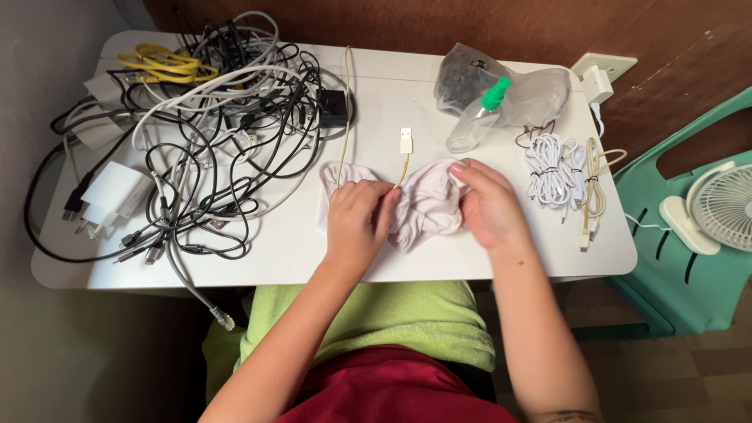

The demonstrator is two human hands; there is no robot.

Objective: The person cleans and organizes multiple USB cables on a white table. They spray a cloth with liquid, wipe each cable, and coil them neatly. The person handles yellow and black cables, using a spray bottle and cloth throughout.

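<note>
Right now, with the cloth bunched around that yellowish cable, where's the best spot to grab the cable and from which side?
Probably the white plug, the only rigid part clear of the white cloth. It lies flat on the table, pointing away from the person, so pinch its two long edges from above. The left hand pinches the cable just below it; the right hand rests on the cloth.

Crumpled white cloth (427, 205) around yellowish cable (403, 166)

head cam, looks down, close over table (470, 266)
</note>
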